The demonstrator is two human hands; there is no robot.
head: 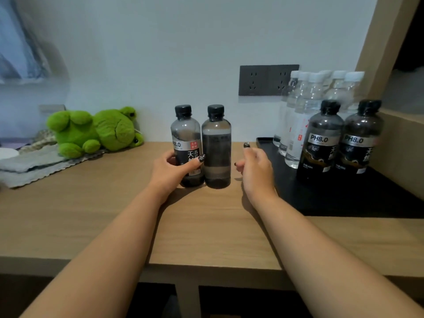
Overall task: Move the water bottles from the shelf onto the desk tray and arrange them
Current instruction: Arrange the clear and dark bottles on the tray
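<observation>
Two dark bottles point(202, 145) on desk point(91, 214), left hand point(171, 169) gripping one; right hand point(254, 167) loose, empty. Two more dark bottles on tray point(321, 203).

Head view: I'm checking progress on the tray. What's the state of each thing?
Left hand: grips left dark bottle on desk.
Right hand: open, holds nothing.
Right dark bottle: upright, capped.
Tray: holds two dark bottles and clear bottles, upright.

Left grip point(171, 167) curled round a bottle, right grip point(254, 166) loosely curled, holding nothing
</observation>
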